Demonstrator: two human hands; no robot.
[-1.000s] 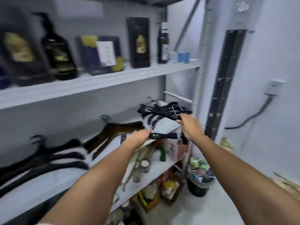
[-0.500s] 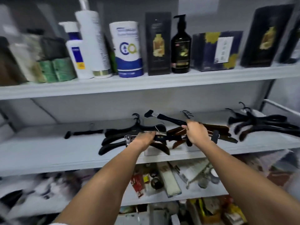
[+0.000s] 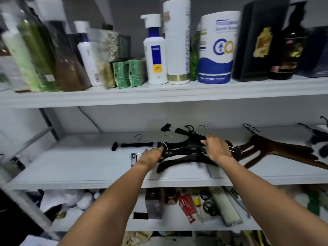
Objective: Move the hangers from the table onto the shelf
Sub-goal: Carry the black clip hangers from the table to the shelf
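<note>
Both my hands reach onto the white middle shelf (image 3: 88, 167). My left hand (image 3: 150, 157) grips the left part of a black clip hanger (image 3: 179, 152) with gold characters and a metal clip at its end. My right hand (image 3: 215, 148) grips the same hanger's right part, fingers curled over it. The held hanger lies over a pile of black hangers (image 3: 179, 161) resting on the shelf. Another black clip hanger (image 3: 136, 144) lies flat behind to the left. Brown wooden hangers (image 3: 276, 153) lie to the right.
The upper shelf (image 3: 159, 93) carries bottles, boxes and a blue-white canister close overhead. More black hangers (image 3: 317, 137) sit at the far right. The lower shelf (image 3: 177, 222) holds tubes, tape rolls and boxes. A dark upright frame post (image 3: 48, 121) stands at the left.
The view has swung left along the shelves. Both hands carried the black clip hanger leftwards and lowered it onto the pile of black hangers on the middle shelf.
</note>
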